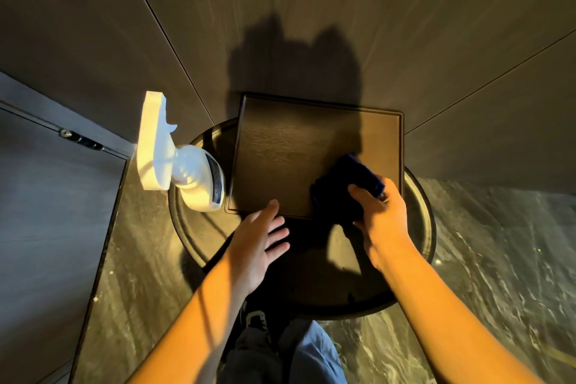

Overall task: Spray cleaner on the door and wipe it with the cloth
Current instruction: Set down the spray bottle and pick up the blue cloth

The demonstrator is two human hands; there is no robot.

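Note:
A white spray bottle (pixel 187 162) stands at the left edge of a round dark table (pixel 417 227). On the table lies a square brown wooden tray (pixel 286 153). My right hand (pixel 380 212) grips a dark blue cloth (pixel 346 193) at the tray's near right corner. My left hand (pixel 261 237) hovers open over the table by the tray's near edge, a little right of the bottle, holding nothing. The door (pixel 46 212) with its hinge (pixel 82 140) stands at the left, beyond the bottle.
Brown wood wall panels (pixel 311 9) rise behind the table. The floor (pixel 498 259) is glossy dark marble. My legs (pixel 280 352) show at the bottom, close against the table's near rim.

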